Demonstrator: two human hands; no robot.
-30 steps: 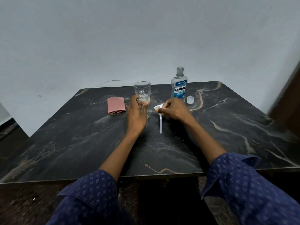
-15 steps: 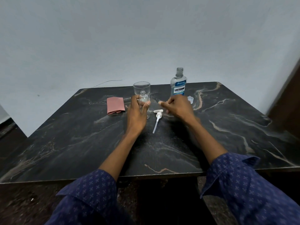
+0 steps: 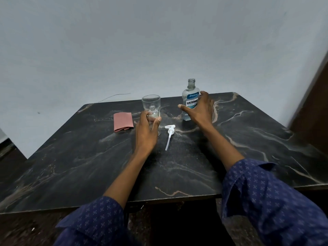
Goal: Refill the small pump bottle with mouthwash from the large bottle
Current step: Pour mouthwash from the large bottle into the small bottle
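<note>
At a dark marble-patterned counter [image 3: 248,132] set against a plain grey wall [image 3: 159,41], a person in blue patterned sleeves works with two bare hands. The left hand [image 3: 146,129] is wrapped around the lower body of one small clear pump bottle [image 3: 153,112], which stands upright with its narrow neck uncapped, near the middle of the counter toward the far edge. The right hand [image 3: 199,108] is spread wide, thumb and fingers splayed on either side of one large clear plastic mouthwash bottle [image 3: 190,98]; whether skin touches the bottle cannot be told. That large bottle stands upright near the far edge, its round mouth open, a blue and white label on its front and pale liquid showing low in the body.

One white plastic pump head [image 3: 170,131] lies flat on the counter between the two hands, its long thin dip tube pointing toward the near edge. One clear drinking glass [image 3: 151,102], cylindrical and upright, stands just behind the small bottle. One folded pink cloth [image 3: 123,121], soft and rectangular, lies to the left of the left hand, apart from it.

The stone surface is glossy black with pale tan and white veins. Its near half is bare, as is the broad right side out to the right edge. A thin wire [image 3: 115,96] trails along the wall behind the far left corner.
</note>
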